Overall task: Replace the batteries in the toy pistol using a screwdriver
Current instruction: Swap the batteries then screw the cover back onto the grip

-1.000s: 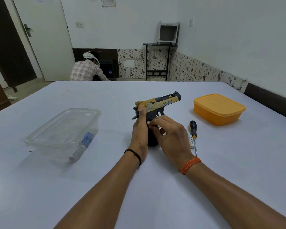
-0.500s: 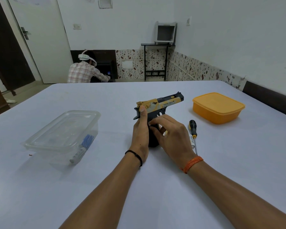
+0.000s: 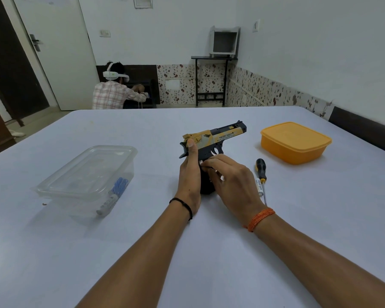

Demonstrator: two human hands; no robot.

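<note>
Our left hand (image 3: pixel 188 174) gripping one toy pistol (image 3: pixel 218 141) upright mid-surface, right hand (image 3: pixel 231 181) fingers curled on its grip, one screwdriver (image 3: pixel 261 176) and one battery (image 3: pixel 259 187) at three o'clock, two containers, clear (image 3: pixel 87 174) at nine, orange (image 3: pixel 295 142) at two.

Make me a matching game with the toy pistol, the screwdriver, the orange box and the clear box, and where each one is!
Things:
1. toy pistol
2. screwdriver
3. orange box
4. clear box

Places:
A. far right on the table, lid on
B. held in both hands
C. left of the hands, battery inside
D. lying just right of the right hand

Pairs: 1-B, 2-D, 3-A, 4-C
</note>
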